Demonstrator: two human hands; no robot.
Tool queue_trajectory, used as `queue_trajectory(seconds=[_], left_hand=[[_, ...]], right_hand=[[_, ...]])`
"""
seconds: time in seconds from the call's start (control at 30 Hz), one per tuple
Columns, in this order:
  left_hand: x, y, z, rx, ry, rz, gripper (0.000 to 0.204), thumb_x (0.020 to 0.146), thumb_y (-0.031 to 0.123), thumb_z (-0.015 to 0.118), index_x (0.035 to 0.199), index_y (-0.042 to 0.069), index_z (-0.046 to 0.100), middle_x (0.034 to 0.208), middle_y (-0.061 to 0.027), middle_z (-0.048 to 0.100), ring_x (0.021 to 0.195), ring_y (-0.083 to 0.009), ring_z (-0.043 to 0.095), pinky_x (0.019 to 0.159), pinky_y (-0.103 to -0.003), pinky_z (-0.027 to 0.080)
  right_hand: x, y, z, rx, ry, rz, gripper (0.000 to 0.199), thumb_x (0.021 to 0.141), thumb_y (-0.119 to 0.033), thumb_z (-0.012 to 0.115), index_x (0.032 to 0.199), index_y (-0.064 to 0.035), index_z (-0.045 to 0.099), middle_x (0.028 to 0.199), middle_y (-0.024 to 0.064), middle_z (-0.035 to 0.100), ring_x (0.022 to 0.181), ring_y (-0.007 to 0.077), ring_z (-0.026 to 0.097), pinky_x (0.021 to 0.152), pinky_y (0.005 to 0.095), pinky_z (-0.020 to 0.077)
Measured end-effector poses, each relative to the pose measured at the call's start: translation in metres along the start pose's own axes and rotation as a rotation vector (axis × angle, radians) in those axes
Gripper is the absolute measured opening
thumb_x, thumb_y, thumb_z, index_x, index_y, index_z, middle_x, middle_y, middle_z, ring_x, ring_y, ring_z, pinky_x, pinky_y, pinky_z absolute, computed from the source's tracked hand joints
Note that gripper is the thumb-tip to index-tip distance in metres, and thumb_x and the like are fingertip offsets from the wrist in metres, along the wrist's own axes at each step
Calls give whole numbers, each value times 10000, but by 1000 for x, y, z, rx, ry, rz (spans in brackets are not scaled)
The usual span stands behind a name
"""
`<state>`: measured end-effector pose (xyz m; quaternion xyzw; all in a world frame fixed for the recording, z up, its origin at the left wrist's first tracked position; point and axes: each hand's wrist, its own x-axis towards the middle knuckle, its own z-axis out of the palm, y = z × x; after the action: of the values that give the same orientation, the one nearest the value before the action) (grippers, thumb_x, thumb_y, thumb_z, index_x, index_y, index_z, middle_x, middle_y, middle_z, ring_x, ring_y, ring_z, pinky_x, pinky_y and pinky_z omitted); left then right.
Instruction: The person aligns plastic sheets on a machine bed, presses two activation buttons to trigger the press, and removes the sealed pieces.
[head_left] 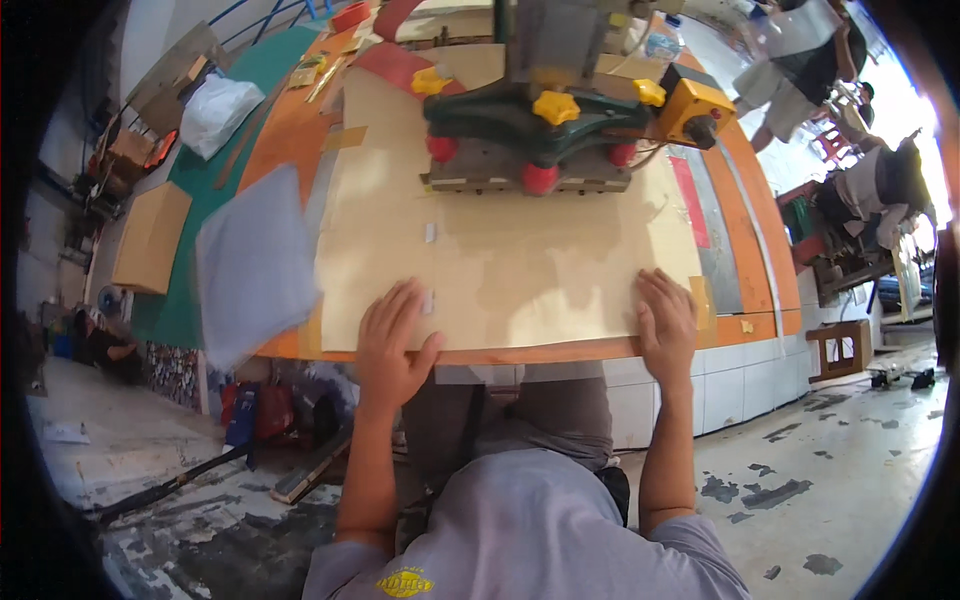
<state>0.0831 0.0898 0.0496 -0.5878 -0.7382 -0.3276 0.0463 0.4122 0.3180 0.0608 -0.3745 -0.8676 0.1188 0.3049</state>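
Hands (395, 345) flat on board edge (520, 345)

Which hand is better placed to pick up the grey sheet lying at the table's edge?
Probably the left hand: it rests on the tan board right beside the grey sheet, while the right hand lies at the far side.

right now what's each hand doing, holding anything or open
Left hand: open, palm flat on the tan sheet, holding nothing.
Right hand: open, flat on the same sheet near its right edge, holding nothing.
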Motion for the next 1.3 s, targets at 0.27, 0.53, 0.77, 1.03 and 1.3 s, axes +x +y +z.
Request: queue_trajectory(seconds=[0.27,0.53,0.77,1.03,1.3], left_hand=[[-76,-34,47,276,333,-8,545,1079,383,402,1438,42,630,1527,-161,597,1452,-398,492,1207,-555,280],[-75,-38,63,361,446,11,564,1089,400,337,1437,65,627,1532,-167,569,1476,-401,429,1228,-576,223],[-74,-34,60,345,439,3,555,1098,401,334,1435,75,630,1532,-162,573,1466,-398,443,1222,-585,227],[-71,-30,48,317,371,1,579,1106,414,317,1440,53,622,1510,-158,597,1438,-387,484,1190,-558,283],[-24,-27,-15,3,292,-187,351,1078,280,554,1250,25,722,1108,-145,768,991,-323,705,909,-440,511]], right_hand=[[-51,17,43,-183,399,-15,422,1094,-276,421,1240,-113,781,1329,25,760,1348,209,618,1213,399,274],[-51,22,46,-181,437,-33,411,1069,-265,439,1223,-106,785,1318,21,765,1310,213,637,1154,389,330],[-51,20,44,-168,437,-44,386,1048,-242,468,1202,-98,791,1295,29,774,1260,219,665,1102,382,366],[-48,16,39,-145,399,-32,355,1038,-214,498,1196,-89,790,1286,34,776,1248,220,671,1077,364,375],[-24,-2,-2,-89,209,35,263,1030,-162,553,1115,-48,773,1205,69,782,1173,260,676,1047,399,407]])
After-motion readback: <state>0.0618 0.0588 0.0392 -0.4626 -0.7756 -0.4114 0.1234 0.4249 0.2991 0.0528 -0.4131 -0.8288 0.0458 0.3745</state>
